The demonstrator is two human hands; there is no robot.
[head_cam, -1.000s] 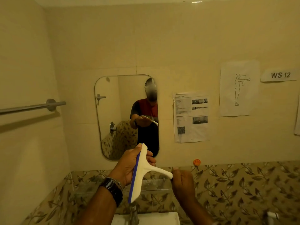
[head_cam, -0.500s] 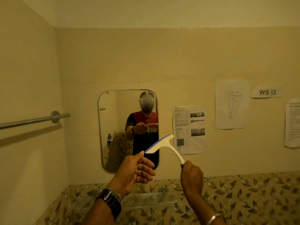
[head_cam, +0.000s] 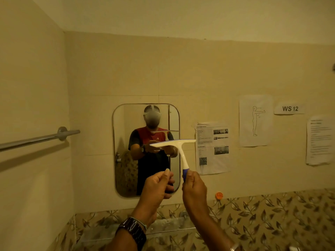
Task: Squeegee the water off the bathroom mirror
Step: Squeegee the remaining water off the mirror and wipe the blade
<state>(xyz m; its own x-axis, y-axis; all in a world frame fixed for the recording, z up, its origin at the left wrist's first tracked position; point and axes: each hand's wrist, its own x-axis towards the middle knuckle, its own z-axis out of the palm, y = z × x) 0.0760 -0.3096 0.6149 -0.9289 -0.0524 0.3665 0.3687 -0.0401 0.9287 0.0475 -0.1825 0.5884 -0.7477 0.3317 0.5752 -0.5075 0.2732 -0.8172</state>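
A rounded rectangular mirror (head_cam: 125,124) hangs on the beige wall and reflects a person in a red and dark shirt. The white squeegee (head_cam: 174,143) is upright in front of the mirror's right half, its blade level and its blue-tipped handle pointing down. My right hand (head_cam: 194,187) grips the blue end of the handle from below. My left hand (head_cam: 158,187) is just left of the handle, fingers curled and thumb up, holding nothing. I cannot tell whether the blade touches the glass.
A metal towel bar (head_cam: 39,138) juts from the left wall. Paper sheets (head_cam: 213,147) and a "WS 12" label (head_cam: 290,108) are stuck to the right of the mirror. A glass shelf (head_cam: 168,227) and leaf-patterned tiles (head_cam: 272,214) run below; an orange cap (head_cam: 218,195) sits on the tile edge.
My left hand has let go of the blade's end. My right hand has turned the squeegee from tilted to level and raised it in front of the mirror. The view has tilted upward.
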